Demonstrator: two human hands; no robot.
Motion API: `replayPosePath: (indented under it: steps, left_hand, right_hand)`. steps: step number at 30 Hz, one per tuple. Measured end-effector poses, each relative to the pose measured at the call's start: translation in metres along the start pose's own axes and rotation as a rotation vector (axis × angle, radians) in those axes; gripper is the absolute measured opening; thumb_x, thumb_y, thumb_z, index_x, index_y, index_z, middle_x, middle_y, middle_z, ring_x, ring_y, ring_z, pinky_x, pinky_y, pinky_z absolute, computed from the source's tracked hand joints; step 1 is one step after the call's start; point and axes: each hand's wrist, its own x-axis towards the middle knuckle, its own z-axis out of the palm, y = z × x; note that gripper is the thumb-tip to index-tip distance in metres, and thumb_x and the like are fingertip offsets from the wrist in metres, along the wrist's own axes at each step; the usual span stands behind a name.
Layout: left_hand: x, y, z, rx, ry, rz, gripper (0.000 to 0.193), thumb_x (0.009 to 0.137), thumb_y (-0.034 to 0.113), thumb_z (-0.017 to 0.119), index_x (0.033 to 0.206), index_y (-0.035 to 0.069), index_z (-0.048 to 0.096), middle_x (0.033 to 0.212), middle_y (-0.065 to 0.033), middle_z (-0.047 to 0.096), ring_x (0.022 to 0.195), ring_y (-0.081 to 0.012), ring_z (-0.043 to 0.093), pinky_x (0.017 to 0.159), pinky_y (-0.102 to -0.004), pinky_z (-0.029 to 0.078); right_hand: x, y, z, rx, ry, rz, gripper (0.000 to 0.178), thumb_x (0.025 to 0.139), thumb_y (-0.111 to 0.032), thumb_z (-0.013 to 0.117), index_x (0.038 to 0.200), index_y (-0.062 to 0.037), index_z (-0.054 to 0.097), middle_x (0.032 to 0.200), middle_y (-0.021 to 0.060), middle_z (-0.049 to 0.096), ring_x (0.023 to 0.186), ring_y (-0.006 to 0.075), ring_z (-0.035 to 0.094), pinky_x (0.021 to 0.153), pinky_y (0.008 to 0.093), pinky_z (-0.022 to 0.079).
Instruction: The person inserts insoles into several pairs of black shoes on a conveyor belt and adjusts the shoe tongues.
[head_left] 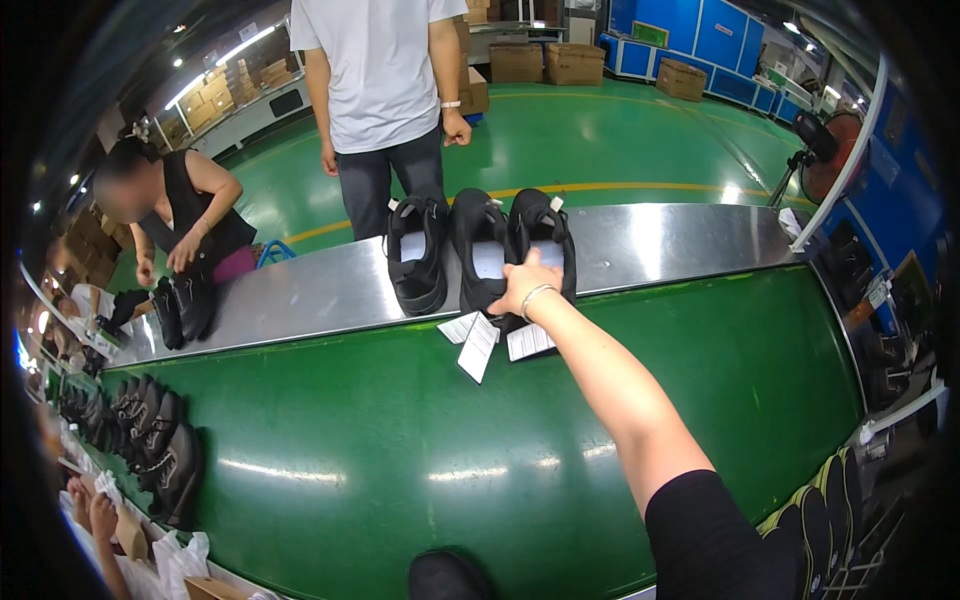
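My right hand reaches over the heel ends of two black shoes, touching them with its thumb and fingers spread apart. The middle shoe and the right shoe stand side by side on a metal ledge, toes pointing away. A third black shoe is just to their left. White printed tags hang from the heel ends over the green belt. My left hand is out of view. At the lower edge shows a rounded black thing, perhaps a shoe toe.
Across the ledge stands a person in a white T-shirt. Another person handles black shoes at the left. More dark shoes line the belt's left end, and yellow-edged soles stand at lower right. A fan is beyond the ledge.
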Motion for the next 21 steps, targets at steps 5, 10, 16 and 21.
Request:
replayPosePath:
  steps: [5, 10, 16, 21]
  left_hand:
    - [-0.006, 0.004, -0.002, -0.004, -0.003, 0.009, 0.039, 0.068, 0.012, 0.056, 0.103, -0.003, 0.051, 0.098, -0.0156, 0.056, 0.085, -0.0247, 0.053, 0.075, -0.0348, 0.041]
    - [-0.023, -0.003, -0.001, -0.005, 0.025, 0.009, 0.039, 0.067, 0.011, 0.056, 0.103, -0.004, 0.050, 0.097, -0.0152, 0.056, 0.084, -0.0240, 0.053, 0.074, -0.0339, 0.041]
    - [-0.049, -0.010, 0.003, 0.025, 0.054, -0.009, 0.039, 0.066, 0.009, 0.056, 0.102, -0.004, 0.050, 0.096, -0.0148, 0.056, 0.083, -0.0232, 0.053, 0.073, -0.0329, 0.041]
    - [-0.073, -0.016, 0.002, 0.043, 0.085, -0.013, 0.039, 0.066, 0.007, 0.055, 0.102, -0.005, 0.050, 0.095, -0.0144, 0.056, 0.082, -0.0225, 0.053, 0.072, -0.0320, 0.041]
  right_hand:
    - [-0.063, 0.046, 0.011, 0.042, -0.064, -0.176, 0.049, 0.052, -0.038, 0.071, 0.094, -0.0162, 0.059, 0.101, 0.0159, 0.052, 0.093, 0.0299, 0.054, 0.082, 0.0432, 0.039]
    - [-0.210, 0.089, 0.036, -0.081, -0.176, -0.332, 0.044, 0.054, -0.034, 0.069, 0.092, -0.0155, 0.057, 0.091, 0.0160, 0.049, 0.085, 0.0305, 0.054, 0.074, 0.0430, 0.040]
    - [-0.318, 0.126, 0.056, -0.041, -0.106, -0.420, 0.044, 0.055, -0.031, 0.071, 0.094, -0.0209, 0.055, 0.108, 0.0228, 0.043, 0.085, 0.0342, 0.053, 0.075, 0.0400, 0.037]
    - [-0.324, 0.121, 0.056, -0.064, -0.140, -0.408, 0.044, 0.054, -0.030, 0.072, 0.093, -0.0210, 0.055, 0.114, 0.0269, 0.040, 0.088, 0.0354, 0.053, 0.078, 0.0417, 0.035]
